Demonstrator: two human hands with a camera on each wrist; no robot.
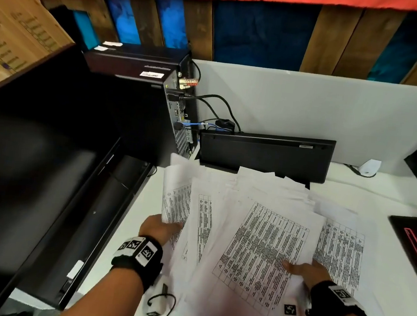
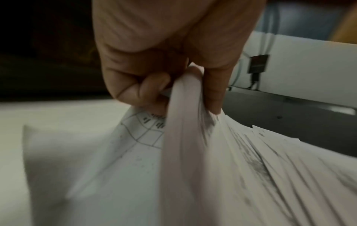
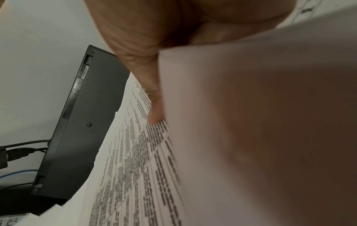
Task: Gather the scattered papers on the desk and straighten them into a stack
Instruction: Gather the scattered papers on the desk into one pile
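Your left hand point(image 1: 157, 229) was clenched round a thick, fanned sheaf of the papers point(image 1: 253, 238); in the left wrist view your curled fingers point(image 2: 152, 90) and thumb pinched the bent edges of many sheets together. Your right hand point(image 1: 306, 270) gripped the near right side of the same spread, its thumb point(image 3: 152, 104) lying flat on a printed sheet while paper covered the other fingers.

The papers lay in a loose, overlapping heap on the white desk point(image 1: 376, 202), near its front edge, between your two hands and in front of the black keyboard point(image 1: 263, 155). They were thin white sheets printed with dense black tables in ruled grids, their corners pointing every way; the left part curled upward in your grip, and the blurred edges looked soft and layered.

The keyboard stood tilted on its long edge against the pale partition point(image 1: 309, 104), its matte underside facing you. Left of it a black computer tower point(image 1: 142, 95) stood upright with dark cables and one blue cable point(image 1: 200, 124) plugged into its back. A brown cardboard box point(image 1: 13, 27) sat at the far left; what it held could not be seen. A dark mat with a red line point(image 1: 415, 244) lay at the right edge. Behind the partition ran rough wooden planks point(image 1: 323, 39) alternating with blue panels.
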